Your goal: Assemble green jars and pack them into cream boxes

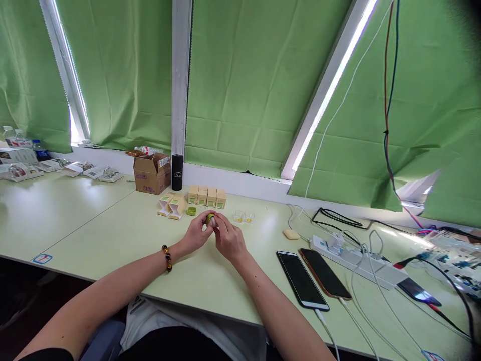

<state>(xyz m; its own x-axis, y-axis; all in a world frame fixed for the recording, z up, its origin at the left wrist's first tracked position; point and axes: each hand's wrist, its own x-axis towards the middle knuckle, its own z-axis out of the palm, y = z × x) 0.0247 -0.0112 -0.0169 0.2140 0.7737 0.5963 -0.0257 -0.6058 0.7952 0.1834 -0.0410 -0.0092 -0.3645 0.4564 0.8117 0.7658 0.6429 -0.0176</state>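
Observation:
Above the table in front of me, my left hand (198, 232) and my right hand (230, 237) meet with fingertips pressed round a small green container (210, 219). Something whitish shows at its lower side, and the fingers hide the rest. Just left of it on the table sits a small square green tub (191, 211). To the right stand two small clear plastic cups, one clear cup (238, 216) beside another clear cup (249, 217), each with a yellow spot in it. Behind my hands is a row of small kraft boxes (212, 197). Two opened kraft boxes (176, 206) lie further left.
A cardboard carton (152, 173) and a black bottle (177, 172) stand at the back. On the right lie two phones, a white-edged phone (302, 280) and a brown-cased phone (325, 273), with cables and a power strip (356, 261). Packaged items (101, 172) lie far left.

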